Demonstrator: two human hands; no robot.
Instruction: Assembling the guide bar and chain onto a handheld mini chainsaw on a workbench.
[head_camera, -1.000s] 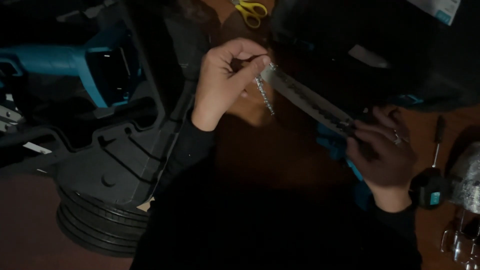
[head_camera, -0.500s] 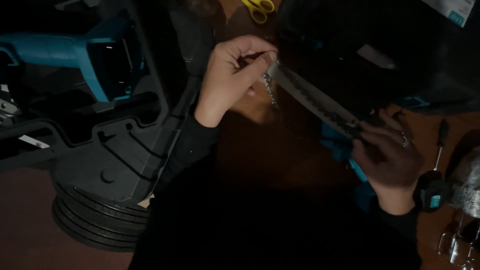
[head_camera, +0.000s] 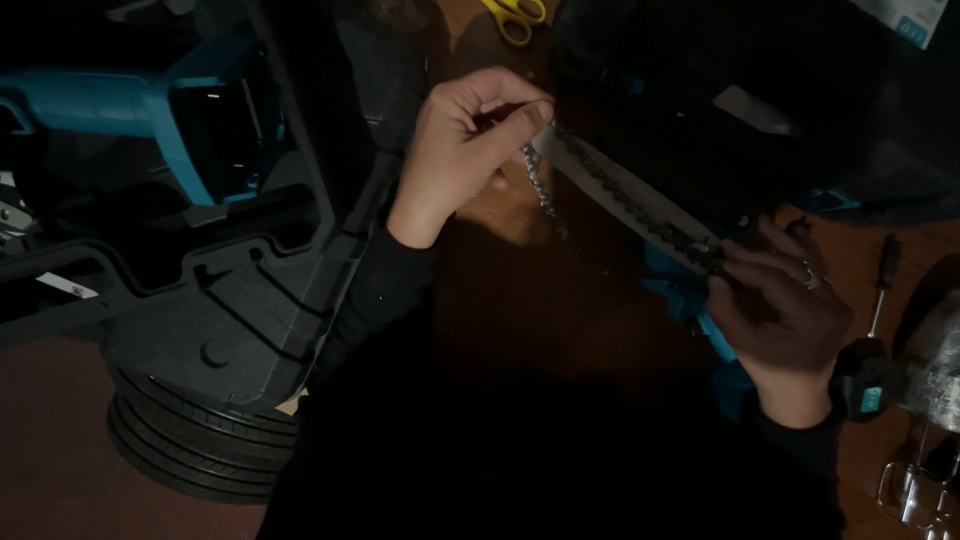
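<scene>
Barely shifted since before, my left hand (head_camera: 460, 150) pinches the saw chain (head_camera: 545, 190) at the guide bar (head_camera: 625, 200) tip, right hand (head_camera: 780, 310) gripping its base over the cluttered wooden table (head_camera: 500, 300), black tool case (head_camera: 230, 300) crowding left.

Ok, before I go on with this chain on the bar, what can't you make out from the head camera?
- Saw body beyond the guide bar: lost in darkness, head view.
- Where the chain seats at the bar tip: hidden by the left hand.
- Bar's near end: covered by the right hand.
- Scissors: cut off by the top edge.
</scene>
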